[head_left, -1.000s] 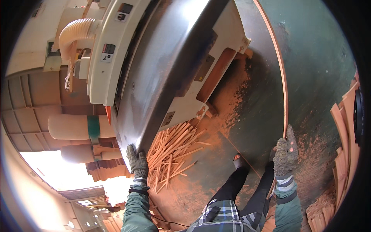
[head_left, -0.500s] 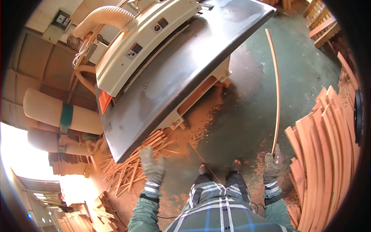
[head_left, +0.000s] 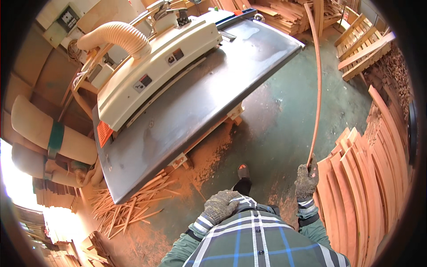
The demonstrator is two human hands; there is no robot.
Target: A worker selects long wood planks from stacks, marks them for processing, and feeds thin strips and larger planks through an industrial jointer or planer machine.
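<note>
Standing between a broad grey metal machine table and a stack of long reddish-brown wooden planks

Dusty green floor stretches through the centre right of the frame, giving moving room between the table's long dark front edge and the stack. The table slants from lower left to upper right; its near corner juts out at lower left, the far one points toward the upper right. The planks fill the right side, their upper ends uneven, the nearest beside the right forearm. A long cream machine housing spans the table's back part, upper left. A loose heap of thin wooden offcuts lies at lower left, spilling out past the table's front edge.

A long, narrow, reddish-brown wooden strip runs from the top edge down to right of centre. The grey-gloved right hand grips its lower end. The grey-gloved left hand rests against the plaid shirt, lower centre; whether it grips cloth, I cannot tell.
</note>
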